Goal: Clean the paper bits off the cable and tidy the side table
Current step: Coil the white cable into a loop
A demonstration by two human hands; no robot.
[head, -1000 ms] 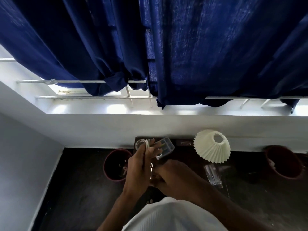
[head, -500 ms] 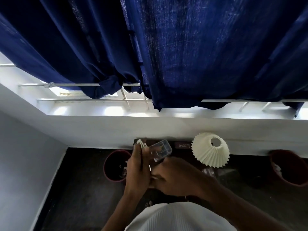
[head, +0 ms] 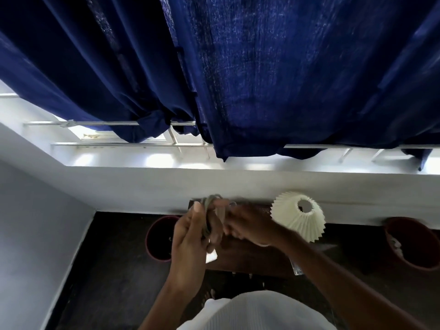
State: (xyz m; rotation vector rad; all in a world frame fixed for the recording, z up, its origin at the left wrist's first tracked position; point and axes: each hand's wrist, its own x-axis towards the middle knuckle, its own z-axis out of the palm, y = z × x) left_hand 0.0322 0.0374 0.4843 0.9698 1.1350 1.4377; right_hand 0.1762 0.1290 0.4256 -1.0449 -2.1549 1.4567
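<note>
Grey-white cable (head: 209, 211), bunched into loops, sits in the grip of the left hand (head: 190, 236), which is raised above the dark wooden tabletop (head: 250, 258). The thumb lies along the near side of the bundle and the fingers curl round its far side, so the hand is closed on it; the top loops stick out above the thumb tip, close to the white wall (head: 142, 186). The right hand (head: 247, 226) is just beside it, fingers bent toward the same bundle and touching its right edge. Motion blur hides whether those fingers pinch anything, so I cannot tell how far that grip is closed. A small pale scrap (head: 211, 256) shows just below the left hand, at the tabletop's left edge; whether it hangs from the cable or lies on the wood is unclear. A cream pleated lampshade (head: 298, 216) stands on the tabletop to the right of the hands. A dark red pot (head: 158, 236) sits on the floor to the left, another (head: 412, 244) well apart on the right. Blue curtains (head: 238, 67) hang over the window above.
</note>
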